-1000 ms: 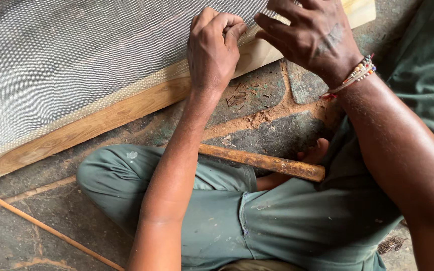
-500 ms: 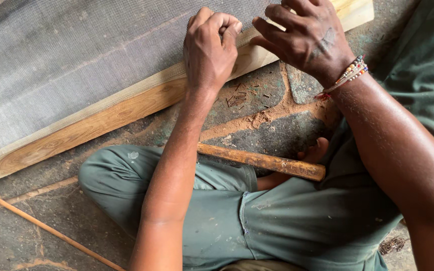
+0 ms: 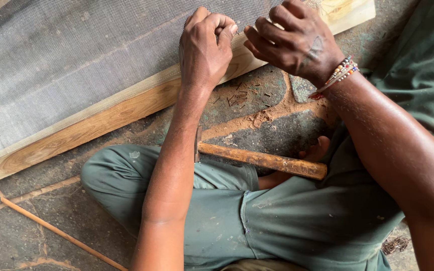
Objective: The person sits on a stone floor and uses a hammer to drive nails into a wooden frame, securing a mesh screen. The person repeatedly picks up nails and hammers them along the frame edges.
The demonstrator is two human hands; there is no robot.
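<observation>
A grey wire mesh lies stretched over a pale wooden frame on the stone floor. My left hand is curled in a fist, pinching the mesh edge against the frame. Beside it, my right hand, with a beaded bracelet at the wrist, has its fingers bent on the same edge of the mesh. A hammer with a wooden handle rests across my lap, partly hidden under my left forearm.
Small nails lie scattered on the floor just below the frame. A thin stick lies at the lower left. My crossed legs in green trousers fill the bottom of the view.
Both hands have stayed at the mesh edge, shifting only slightly; the right hand's fingers have curled in closer to the left hand.
</observation>
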